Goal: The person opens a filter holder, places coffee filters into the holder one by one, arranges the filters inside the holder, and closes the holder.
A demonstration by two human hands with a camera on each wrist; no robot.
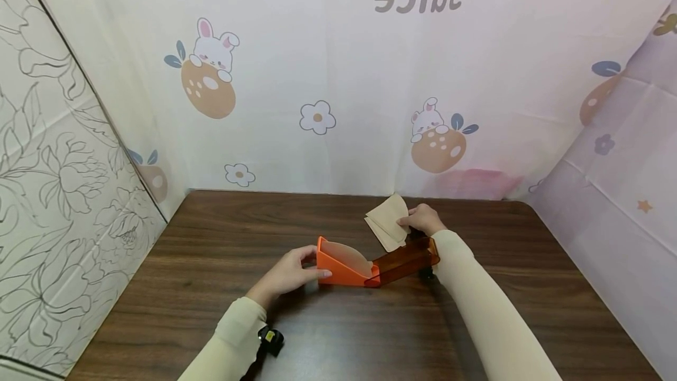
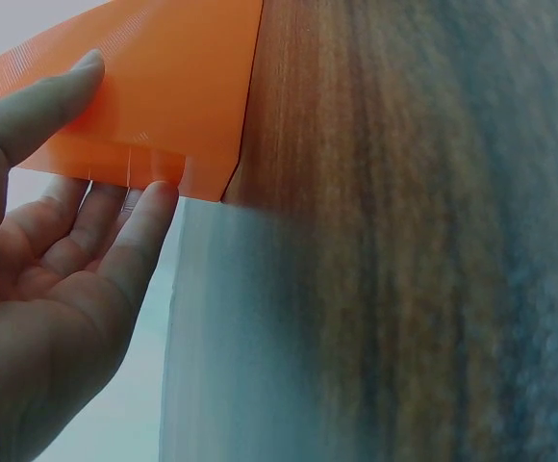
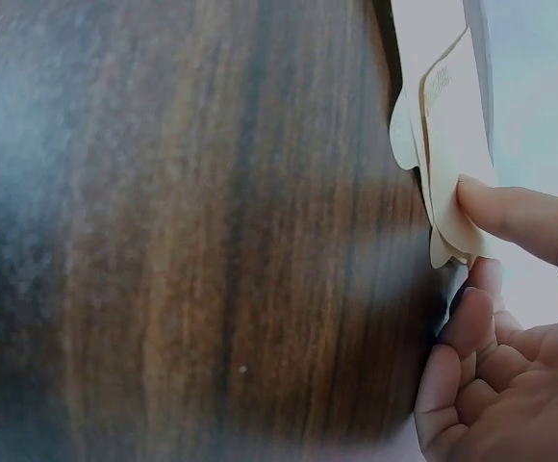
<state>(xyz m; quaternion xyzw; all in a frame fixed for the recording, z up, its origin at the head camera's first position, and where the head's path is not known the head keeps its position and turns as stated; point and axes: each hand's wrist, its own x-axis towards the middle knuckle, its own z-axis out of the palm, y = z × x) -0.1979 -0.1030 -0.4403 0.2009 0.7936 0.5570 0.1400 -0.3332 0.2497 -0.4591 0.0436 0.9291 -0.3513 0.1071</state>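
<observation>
An orange filter holder (image 1: 338, 270) stands on the table, its brown see-through lid (image 1: 404, 260) swung out to the right. Inside it a tan paper coffee filter (image 1: 346, 253) shows above the sloping side. My left hand (image 1: 288, 272) grips the holder's left end, thumb along the front side and fingers behind, as the left wrist view shows on the orange wall (image 2: 173, 87). Beyond the lid, my right hand (image 1: 423, 219) pinches the edge of several tan coffee filters (image 1: 388, 221) between thumb and fingers. Fanned slightly apart, these filters (image 3: 452, 144) lie close over the table in the right wrist view.
The dark wooden table (image 1: 238, 228) reaches back to a printed curtain (image 1: 317, 63). A flower-patterned panel (image 1: 58, 193) stands at the left, and more curtain (image 1: 624, 193) hangs at the right. A small black device (image 1: 271, 338) sits at the left wrist.
</observation>
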